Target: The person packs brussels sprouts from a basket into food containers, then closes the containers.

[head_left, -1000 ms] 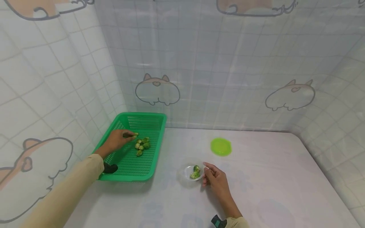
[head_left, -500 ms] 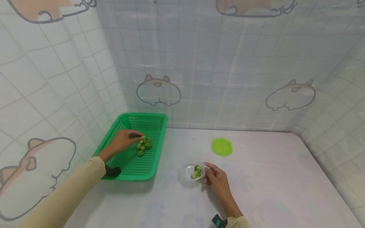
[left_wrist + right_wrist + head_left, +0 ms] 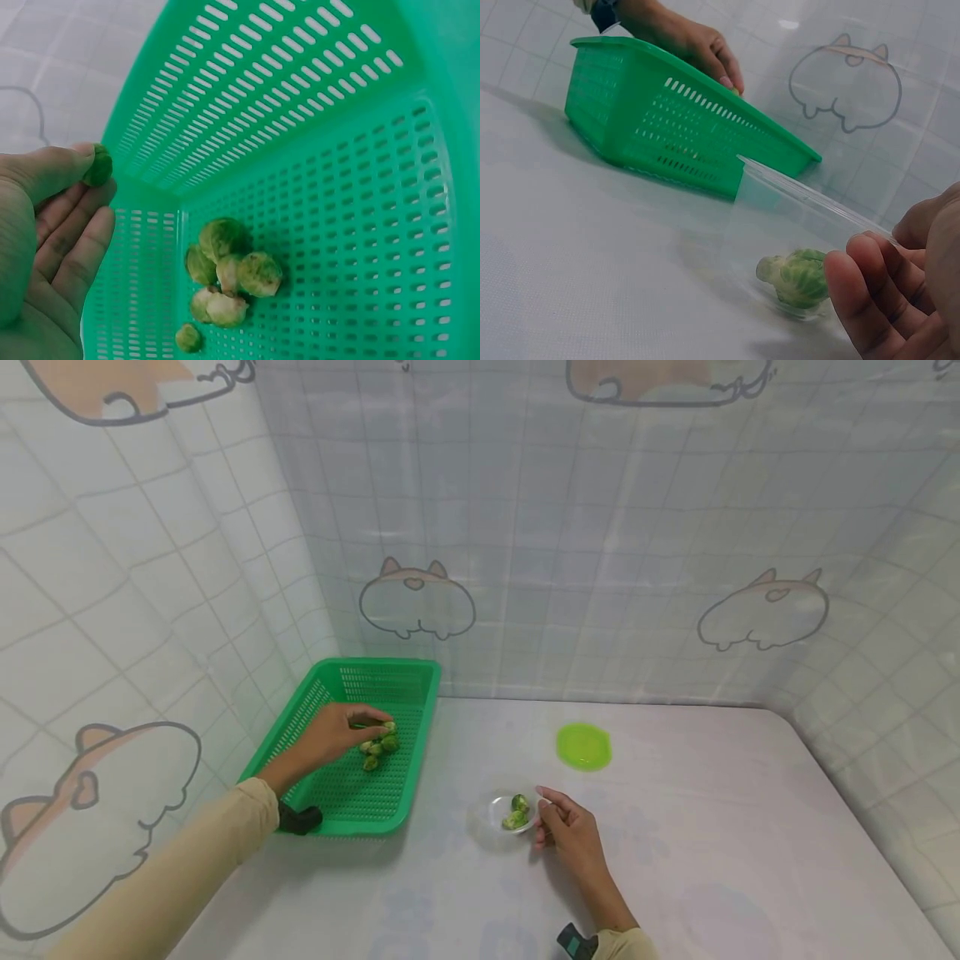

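At far left, the left hand (image 3: 330, 739) reaches into the perforated green plastic basket (image 3: 341, 793), its grip pinching one round sprout (image 3: 97, 165); only the wrist view shows this, above a leafy sprout pile (image 3: 225, 274). Rightward on the counter (image 3: 712, 860), the right hand (image 3: 567, 831) curls its grip on the clear round bowl (image 3: 802, 225) holding sprouts.

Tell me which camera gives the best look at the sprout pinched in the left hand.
Left wrist: the small sprout sits plainly at the left hand's fingertips above the green basket. Head view shows it only as a speck; right wrist view shows only the hand's back over the basket's rim.
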`<state>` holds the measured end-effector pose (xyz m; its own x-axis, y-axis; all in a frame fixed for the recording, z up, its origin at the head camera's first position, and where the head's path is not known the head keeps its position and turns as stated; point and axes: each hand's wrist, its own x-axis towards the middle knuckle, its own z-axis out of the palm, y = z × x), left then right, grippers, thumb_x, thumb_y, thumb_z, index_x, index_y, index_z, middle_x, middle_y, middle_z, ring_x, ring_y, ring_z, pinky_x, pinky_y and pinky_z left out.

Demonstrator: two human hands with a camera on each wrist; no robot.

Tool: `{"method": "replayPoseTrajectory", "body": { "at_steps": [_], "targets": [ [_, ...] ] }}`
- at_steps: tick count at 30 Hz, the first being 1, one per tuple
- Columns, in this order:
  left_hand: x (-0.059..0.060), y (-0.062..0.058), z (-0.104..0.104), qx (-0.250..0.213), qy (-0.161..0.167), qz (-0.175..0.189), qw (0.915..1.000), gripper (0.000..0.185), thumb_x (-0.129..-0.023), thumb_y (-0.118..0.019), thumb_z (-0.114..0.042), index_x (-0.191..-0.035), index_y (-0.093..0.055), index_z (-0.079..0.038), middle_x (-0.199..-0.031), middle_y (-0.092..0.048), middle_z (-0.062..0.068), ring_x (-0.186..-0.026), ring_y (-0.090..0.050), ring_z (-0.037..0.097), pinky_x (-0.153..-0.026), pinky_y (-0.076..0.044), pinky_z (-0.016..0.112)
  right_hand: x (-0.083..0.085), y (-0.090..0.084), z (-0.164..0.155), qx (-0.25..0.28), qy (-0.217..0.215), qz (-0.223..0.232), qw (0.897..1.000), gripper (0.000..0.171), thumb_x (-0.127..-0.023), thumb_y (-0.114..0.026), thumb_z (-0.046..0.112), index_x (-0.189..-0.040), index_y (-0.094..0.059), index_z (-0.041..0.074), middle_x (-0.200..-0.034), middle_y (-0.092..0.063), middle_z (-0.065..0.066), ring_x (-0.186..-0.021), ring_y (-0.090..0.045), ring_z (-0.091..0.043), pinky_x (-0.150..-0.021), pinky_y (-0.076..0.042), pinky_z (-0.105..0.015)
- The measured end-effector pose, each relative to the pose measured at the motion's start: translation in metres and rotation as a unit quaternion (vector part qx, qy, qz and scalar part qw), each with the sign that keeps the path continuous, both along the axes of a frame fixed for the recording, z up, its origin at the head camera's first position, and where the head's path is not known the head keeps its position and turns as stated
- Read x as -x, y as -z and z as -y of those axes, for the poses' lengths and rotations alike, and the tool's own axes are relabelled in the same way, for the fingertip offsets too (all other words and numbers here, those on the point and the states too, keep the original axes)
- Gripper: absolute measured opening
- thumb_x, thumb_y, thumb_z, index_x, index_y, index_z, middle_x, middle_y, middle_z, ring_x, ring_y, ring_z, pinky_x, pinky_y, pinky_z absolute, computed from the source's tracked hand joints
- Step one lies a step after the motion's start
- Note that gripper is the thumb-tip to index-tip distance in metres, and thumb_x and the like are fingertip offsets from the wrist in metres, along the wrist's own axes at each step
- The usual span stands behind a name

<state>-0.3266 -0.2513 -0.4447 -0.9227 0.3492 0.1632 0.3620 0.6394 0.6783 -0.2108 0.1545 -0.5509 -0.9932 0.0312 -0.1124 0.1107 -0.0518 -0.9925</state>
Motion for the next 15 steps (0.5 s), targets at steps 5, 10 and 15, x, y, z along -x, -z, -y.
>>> {"method": "replayPoseTrajectory", "body": {
  "at_steps": [5, 10, 15],
  "targets": [
    [-0.006, -0.006, -0.005, -0.014, 0.010, 0.011, 0.9998, 0.030, -0.094, -0.073, -0.034, -0.120, -0.075, -0.019, -0.114, -0.074, -0.001, -0.101, -0.072, 0.022, -0.072, -0.060, 0.032, 0.000, 0.000, 0.000, 0.000, 0.001, -0.001, 1.000, 0.032, -0.101, -0.062, 0.015, -0.132, -0.066, 0.008, -0.081, -0.065, -0.011, -0.062, -0.063, -0.018, -0.061, -0.061, -0.032],
    [-0.012, -0.010, -0.014, -0.027, 0.026, 0.017, 0.9992, 0.029, -0.094, -0.073, -0.035, -0.121, -0.075, -0.022, -0.114, -0.074, -0.005, -0.103, -0.072, 0.022, -0.073, -0.061, 0.033, -0.001, -0.001, 0.000, 0.001, -0.001, -0.001, 1.000, 0.032, -0.101, -0.062, 0.015, -0.132, -0.066, 0.007, -0.082, -0.065, -0.012, -0.062, -0.063, -0.018, -0.061, -0.061, -0.032],
    [-0.016, -0.013, -0.026, -0.037, 0.044, 0.025, 0.9980, 0.029, -0.095, -0.072, -0.033, -0.122, -0.074, -0.022, -0.112, -0.075, -0.006, -0.098, -0.072, 0.013, -0.078, -0.061, 0.036, -0.001, -0.001, -0.001, -0.001, -0.005, -0.001, 1.000, 0.034, -0.101, -0.063, 0.018, -0.134, -0.064, 0.007, -0.084, -0.066, -0.014, -0.063, -0.064, -0.018, -0.062, -0.061, -0.031]
  ]
}}
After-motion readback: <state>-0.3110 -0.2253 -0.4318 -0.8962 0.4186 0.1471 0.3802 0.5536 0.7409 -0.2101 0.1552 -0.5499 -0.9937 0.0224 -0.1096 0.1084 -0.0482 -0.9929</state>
